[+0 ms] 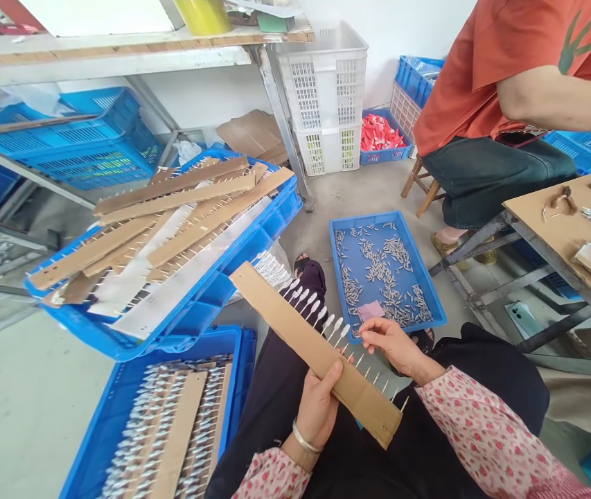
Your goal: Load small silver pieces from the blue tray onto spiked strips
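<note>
My left hand (321, 402) grips a long cardboard strip (310, 339) across my lap, thumb on its face. Thin pointed sticks stand out along the strip's far edge. Small pale oval pieces (312, 299) sit on the sticks at the upper left and middle, while those at the lower right end are bare. My right hand (391, 343) is beside the last covered sticks, its thumb and forefinger pinched together; what is between them cannot be made out. Beyond it, a shallow blue tray (334, 256) on the floor holds many small silvery pieces (378, 260) and a pink scrap (371, 310).
At left, a blue crate (181, 329) carries piled cardboard strips (206, 201). Below it, another blue crate (100, 416) holds strips of covered sticks. White crates (323, 90) stand behind. A co-worker in an orange shirt (461, 90) sits at right by a table (549, 208).
</note>
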A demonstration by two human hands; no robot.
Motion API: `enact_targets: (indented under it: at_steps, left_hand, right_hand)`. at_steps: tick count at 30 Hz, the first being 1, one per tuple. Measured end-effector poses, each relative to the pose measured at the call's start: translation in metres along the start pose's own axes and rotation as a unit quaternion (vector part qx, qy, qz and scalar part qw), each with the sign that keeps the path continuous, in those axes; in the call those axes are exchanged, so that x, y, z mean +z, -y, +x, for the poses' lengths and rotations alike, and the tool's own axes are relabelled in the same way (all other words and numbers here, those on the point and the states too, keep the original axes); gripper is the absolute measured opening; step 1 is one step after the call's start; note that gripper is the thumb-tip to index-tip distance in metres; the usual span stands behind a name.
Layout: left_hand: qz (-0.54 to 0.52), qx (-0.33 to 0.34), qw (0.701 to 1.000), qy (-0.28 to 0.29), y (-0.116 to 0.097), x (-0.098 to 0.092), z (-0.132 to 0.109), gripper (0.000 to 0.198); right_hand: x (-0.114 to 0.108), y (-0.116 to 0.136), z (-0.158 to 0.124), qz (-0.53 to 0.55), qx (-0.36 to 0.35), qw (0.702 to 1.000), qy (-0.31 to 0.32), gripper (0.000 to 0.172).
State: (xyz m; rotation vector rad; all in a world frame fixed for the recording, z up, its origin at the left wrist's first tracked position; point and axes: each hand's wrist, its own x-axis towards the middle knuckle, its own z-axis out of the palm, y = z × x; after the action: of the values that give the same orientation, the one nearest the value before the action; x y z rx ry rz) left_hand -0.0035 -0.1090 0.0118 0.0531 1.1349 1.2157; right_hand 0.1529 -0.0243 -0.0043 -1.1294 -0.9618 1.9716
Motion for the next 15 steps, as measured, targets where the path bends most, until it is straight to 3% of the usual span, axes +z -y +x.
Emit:
enact_targets:
  at_steps: [4,15]
  left_hand:
    - [0.006,0.006,1.000,0.008,0.0009,-0.0011,0.0003,0.028]
    - [0.012,-0.002,1.000,0.017,0.0018,-0.0024,0.0006,0.026]
  right_hand:
    - [0.0035,0.0021,0.0028,0.003,-0.005,1.000,-0.018,0.027]
    - [0.0048,0.0007,0.0072,-0.039,-0.013,0.999,0.022,0.026]
